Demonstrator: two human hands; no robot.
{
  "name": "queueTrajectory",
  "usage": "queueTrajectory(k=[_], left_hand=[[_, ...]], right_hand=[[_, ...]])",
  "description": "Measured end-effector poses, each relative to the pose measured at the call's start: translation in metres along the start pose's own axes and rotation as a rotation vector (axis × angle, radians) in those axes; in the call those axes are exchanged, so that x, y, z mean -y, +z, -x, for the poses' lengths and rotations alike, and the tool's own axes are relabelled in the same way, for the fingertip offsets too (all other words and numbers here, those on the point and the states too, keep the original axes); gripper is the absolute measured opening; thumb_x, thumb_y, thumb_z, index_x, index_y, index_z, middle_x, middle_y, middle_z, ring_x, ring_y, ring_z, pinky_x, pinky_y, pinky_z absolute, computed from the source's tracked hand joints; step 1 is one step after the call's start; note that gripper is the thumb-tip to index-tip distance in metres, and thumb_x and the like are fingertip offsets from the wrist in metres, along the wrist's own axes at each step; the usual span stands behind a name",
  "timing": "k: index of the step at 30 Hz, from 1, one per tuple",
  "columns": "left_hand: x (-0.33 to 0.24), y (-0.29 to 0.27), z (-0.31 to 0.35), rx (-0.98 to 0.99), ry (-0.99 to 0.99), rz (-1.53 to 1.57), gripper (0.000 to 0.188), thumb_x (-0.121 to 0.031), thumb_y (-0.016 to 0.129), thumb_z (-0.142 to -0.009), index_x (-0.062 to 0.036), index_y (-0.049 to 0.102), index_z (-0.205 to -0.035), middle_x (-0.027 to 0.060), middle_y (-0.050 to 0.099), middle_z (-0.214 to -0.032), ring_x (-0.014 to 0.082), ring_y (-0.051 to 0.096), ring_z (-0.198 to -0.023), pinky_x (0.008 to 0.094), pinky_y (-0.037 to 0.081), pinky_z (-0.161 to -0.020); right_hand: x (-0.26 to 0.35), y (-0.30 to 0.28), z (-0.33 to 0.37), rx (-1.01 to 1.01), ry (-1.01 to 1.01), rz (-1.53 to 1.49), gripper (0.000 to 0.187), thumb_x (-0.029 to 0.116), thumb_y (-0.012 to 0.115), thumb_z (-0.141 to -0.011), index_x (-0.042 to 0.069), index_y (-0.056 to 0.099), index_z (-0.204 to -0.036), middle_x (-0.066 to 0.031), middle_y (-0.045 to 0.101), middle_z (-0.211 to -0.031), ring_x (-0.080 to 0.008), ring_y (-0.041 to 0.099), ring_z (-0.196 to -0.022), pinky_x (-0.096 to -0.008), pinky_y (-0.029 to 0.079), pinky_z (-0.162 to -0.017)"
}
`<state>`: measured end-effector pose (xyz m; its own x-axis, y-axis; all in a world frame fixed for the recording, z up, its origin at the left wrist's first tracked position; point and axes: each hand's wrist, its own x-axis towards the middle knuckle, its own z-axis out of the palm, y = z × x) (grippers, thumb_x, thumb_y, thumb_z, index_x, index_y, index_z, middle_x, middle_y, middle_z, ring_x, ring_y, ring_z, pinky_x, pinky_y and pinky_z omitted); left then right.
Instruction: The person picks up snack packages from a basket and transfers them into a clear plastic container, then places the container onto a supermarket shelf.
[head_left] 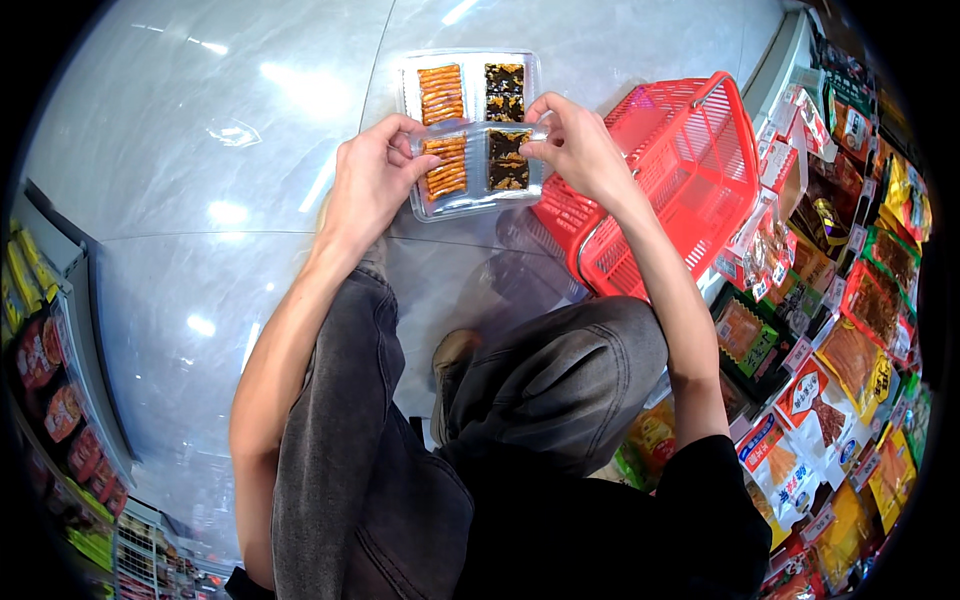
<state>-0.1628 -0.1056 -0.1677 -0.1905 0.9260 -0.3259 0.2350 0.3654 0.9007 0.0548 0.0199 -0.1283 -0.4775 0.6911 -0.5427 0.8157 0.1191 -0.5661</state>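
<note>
Both my hands pinch the upper edge of a clear plastic food container (pixel 468 208), held low over the floor in front of my knees. My left hand (pixel 372 170) grips its left corner, thumb on top. At the right corner, the thumb and fingers of my right hand (pixel 575 145) are closed on the same edge. Orange-brown sticks (pixel 446 178) lie in its left side, and dark nut-studded pieces (pixel 509 175) in its right. Just beyond, a clear section with matching sticks (pixel 440 92) and dark pieces (pixel 504 80) shows; whether it is a separate container, I cannot tell.
A red shopping basket (pixel 690 165) with a metal-and-red handle stands close by my right forearm. Shelves of packaged snacks (pixel 820 400) line the right side. At the far left is another shelf (pixel 65 400) of packages. The floor (pixel 200 130) is shiny grey tile.
</note>
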Motion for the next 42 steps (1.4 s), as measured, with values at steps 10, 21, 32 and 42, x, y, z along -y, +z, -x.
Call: queueTrajectory(k=[10,21,32,42], left_hand=[[-0.005,0.004,0.001,0.045,-0.072,-0.150,0.037,-0.002,0.079,-0.078,-0.0031,0.051,-0.104,0.0058,0.062,-0.065,0.0119,0.061,-0.057,0.0282,0.048,-0.055],[-0.014,0.004,0.009,0.038,-0.062,-0.305,0.043,-0.005,0.075,-0.082,-0.0032,0.042,-0.109,0.0129,0.062,-0.064,0.0315,0.068,-0.064,0.0419,0.049,-0.057],[-0.091,0.054,-0.001,0.227,0.604,-0.114,0.027,-0.006,0.076,-0.078,-0.0029,0.062,-0.101,0.0087,0.058,-0.081,0.0237,0.060,-0.076,0.0353,0.048,-0.068],[-0.095,0.121,-0.004,0.551,0.758,-0.115,0.038,-0.009,0.075,-0.078,-0.0041,0.063,-0.114,0.0122,0.058,-0.104,0.0299,0.056,-0.096,0.0387,0.047,-0.083]], right_hand=[[-0.009,0.017,0.002,-0.115,-0.177,0.056,0.036,0.005,0.078,-0.076,-0.002,0.053,-0.102,-0.0186,0.064,-0.072,-0.0312,0.065,-0.068,-0.0422,0.048,-0.063],[-0.002,0.018,0.013,-0.201,-0.172,0.228,0.030,0.013,0.075,-0.081,0.001,0.056,-0.101,-0.0149,0.060,-0.064,-0.0274,0.061,-0.059,-0.0377,0.048,-0.060],[-0.083,-0.068,0.063,-1.023,-0.225,-0.609,0.013,0.013,0.068,-0.092,0.001,0.065,-0.097,0.0025,0.059,-0.069,-0.0029,0.051,-0.059,-0.0195,0.040,-0.052],[-0.165,0.052,0.073,-0.287,0.141,0.595,0.070,0.037,0.084,-0.069,0.006,0.051,-0.122,-0.0110,0.058,-0.115,-0.0305,0.059,-0.111,-0.0446,0.055,-0.080]])
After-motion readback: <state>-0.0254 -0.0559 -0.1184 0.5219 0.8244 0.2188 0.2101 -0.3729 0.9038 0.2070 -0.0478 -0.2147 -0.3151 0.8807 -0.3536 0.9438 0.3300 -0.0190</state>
